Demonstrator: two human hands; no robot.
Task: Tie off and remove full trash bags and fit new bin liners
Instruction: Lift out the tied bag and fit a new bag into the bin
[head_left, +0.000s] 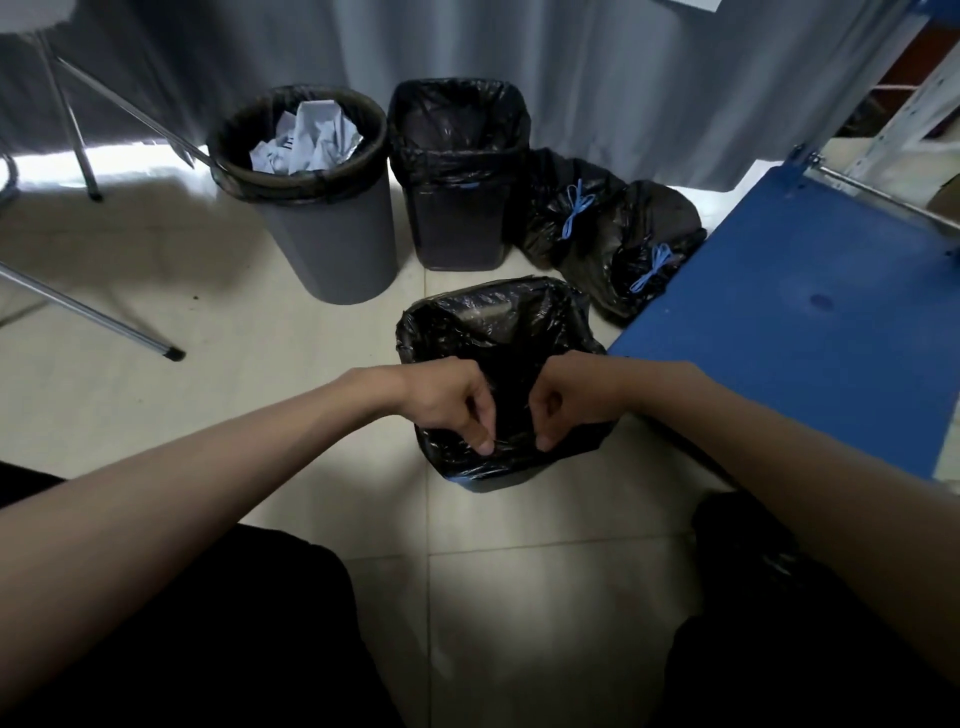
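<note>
No text, label, brand or number is legible; dark print on the crumpled paper (306, 137) in the grey bin (332, 244) is too blurred to read.

One head-worn view looks steeply down, close over the tiled floor (519, 597).

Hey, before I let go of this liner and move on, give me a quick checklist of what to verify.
1. Both hands on near liner: left hand and right hand pinch its front edge. Ok.
2. Liner over far rim: ok.
3. Liner snug at front rim: cannot tell, hands cover it.
4. Square bin lined: ok.
5. Round bin emptied: not ok, paper inside.
6. Tied bags removed: not ok, on floor.
</note>
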